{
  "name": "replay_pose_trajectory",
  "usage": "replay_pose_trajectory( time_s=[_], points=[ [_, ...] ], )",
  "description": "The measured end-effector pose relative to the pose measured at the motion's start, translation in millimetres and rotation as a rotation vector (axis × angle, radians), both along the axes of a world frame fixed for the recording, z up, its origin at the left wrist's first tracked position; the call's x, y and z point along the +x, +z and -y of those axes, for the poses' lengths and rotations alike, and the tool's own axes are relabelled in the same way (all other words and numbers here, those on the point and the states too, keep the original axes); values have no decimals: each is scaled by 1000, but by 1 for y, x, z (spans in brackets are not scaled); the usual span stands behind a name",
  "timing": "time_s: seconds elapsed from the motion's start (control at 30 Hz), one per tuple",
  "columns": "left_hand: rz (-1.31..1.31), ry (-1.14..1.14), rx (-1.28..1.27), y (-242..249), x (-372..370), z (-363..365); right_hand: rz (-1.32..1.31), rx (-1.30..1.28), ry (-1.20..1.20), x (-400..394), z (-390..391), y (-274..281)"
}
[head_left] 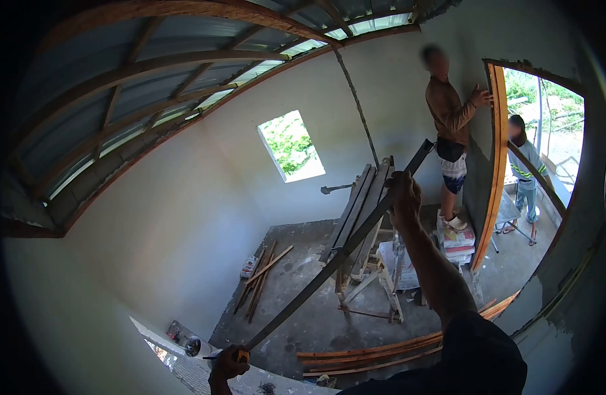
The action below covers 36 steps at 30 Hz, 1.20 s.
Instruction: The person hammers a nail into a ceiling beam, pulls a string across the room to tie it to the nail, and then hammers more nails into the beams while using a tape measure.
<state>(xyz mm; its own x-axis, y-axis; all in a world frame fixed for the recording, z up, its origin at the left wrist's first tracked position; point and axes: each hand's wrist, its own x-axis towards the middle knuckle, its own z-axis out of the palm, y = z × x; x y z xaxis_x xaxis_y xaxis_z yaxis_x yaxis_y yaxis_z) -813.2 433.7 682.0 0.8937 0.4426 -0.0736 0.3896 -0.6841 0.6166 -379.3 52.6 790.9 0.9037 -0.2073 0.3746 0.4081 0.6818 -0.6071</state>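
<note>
My right hand [405,197], raised at arm's length, is closed around a long dark straight bar [316,283] close to its upper end. The bar slants down to the left across the view. At its lower end my left hand [225,368] is closed on a small orange-and-black tape measure [240,356], by its look. A thin dark stick pokes out to the left of that hand. Behind the bar, a wooden trestle [388,289] carries several grey planks [356,210].
A person [448,118] stands on stacked bags [456,240], hands on the wooden door frame [497,164]. Another person [523,164] is outside the doorway. Timber strips [375,349] lie on the floor in front, loose sticks [260,280] farther left. A can [193,345] sits on the ledge.
</note>
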Motion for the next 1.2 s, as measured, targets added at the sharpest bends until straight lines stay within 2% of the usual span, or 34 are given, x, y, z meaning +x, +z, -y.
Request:
replay_pose_trajectory(
  time_s=[0.03,0.07,0.1,0.13,0.17,0.23,0.27,0.3,0.33,0.4,0.43,0.5,0.57,0.63,0.7,0.73,0.77,0.8,0.83,0.87,0.9,0.97,1.0,1.17,1.2],
  points=[
    [2,17,-92,-5,6,4,30,-91,30,-22,-18,0],
    [8,-22,19,-13,9,1,10,-185,51,-36,-40,-4],
    [43,-43,12,-29,13,-9,-12,-278,71,-50,-63,-12],
    [64,-32,13,-23,17,-3,47,-321,180,-55,-92,-35],
    [85,-23,14,-12,23,7,105,-597,84,-72,-111,-50],
    [124,-32,-6,8,38,23,297,-850,111,-117,-138,-78],
    [140,-33,-18,13,44,32,310,-818,271,-134,-156,-100],
    [149,-40,-53,11,51,37,462,-1009,191,-150,-174,-124],
    [158,-44,-88,4,59,42,490,-1118,214,-168,-186,-140],
    [163,-21,-193,-5,72,61,542,-1115,305,-195,-200,-178],
    [155,9,-261,-8,77,73,564,-1119,301,-207,-199,-184],
    [154,69,-381,-17,83,89,574,-1013,477,-215,-190,-195],
    [157,131,-490,-26,83,103,519,-1024,533,-215,-187,-206],
    [129,165,-412,-19,83,115,471,-1022,547,-215,-181,-206],
    [115,204,-373,1,83,127,441,-1000,514,-209,-175,-182],
    [81,206,-234,14,84,132,560,-1026,421,-199,-179,-176],
    [54,212,-98,36,83,138,537,-951,349,-189,-190,-173],
    [64,204,-31,52,80,138,381,-777,407,-176,-199,-160],
    [75,195,36,69,75,136,401,-725,271,-159,-204,-139],
    [47,223,149,92,70,136,260,-597,338,-137,-214,-118],
    [18,251,262,118,64,136,5,-461,528,-120,-211,-77],
    [31,314,461,167,47,131,-69,-146,578,-75,-214,-8],
    [42,359,569,193,37,131,-192,-158,707,-48,-205,26],
    [128,637,970,313,-24,142,-325,103,667,60,-185,154],
    [131,661,1035,332,-35,149,-309,65,622,72,-185,171]
  ],
)
